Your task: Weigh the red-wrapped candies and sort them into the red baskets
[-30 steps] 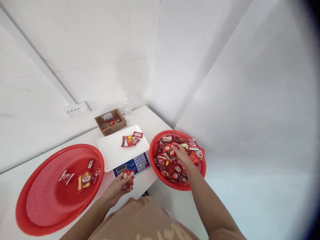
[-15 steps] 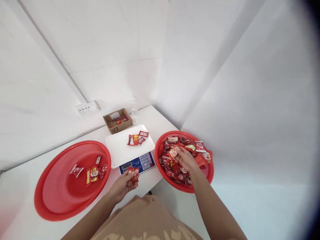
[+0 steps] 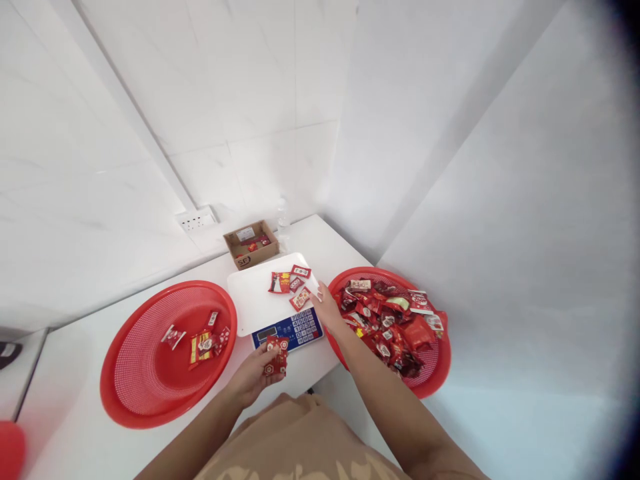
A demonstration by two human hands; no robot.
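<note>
My left hand (image 3: pixel 255 377) is closed on a red patterned packet (image 3: pixel 276 357), held in front of the scale's blue keypad (image 3: pixel 289 329). At the right edge of the scale's white pan (image 3: pixel 255 303), my right hand (image 3: pixel 326 308) has its fingers apart and holds nothing. Just left of its fingertips lies a red-and-white snack packet (image 3: pixel 301 299). Several other small wrapped snacks, among them a red-and-yellow packet (image 3: pixel 280 282), lie beside it on the pan. Under my right forearm stands a red basket (image 3: pixel 443 373) heaped with red-wrapped snacks (image 3: pixel 395 320).
A second red basket (image 3: pixel 120 400) on the left holds several packets. Behind the scale are a cardboard box (image 3: pixel 255 257) with a few wrapped pieces and a clear bottle (image 3: pixel 283 220). Walls close off the back and right. A red rim (image 3: pixel 10 450) shows at lower left.
My right hand has moved left from the full basket to the scale and let go of the red-and-white packet on the pan. The left hand keeps its packet. The view has shifted slightly.
</note>
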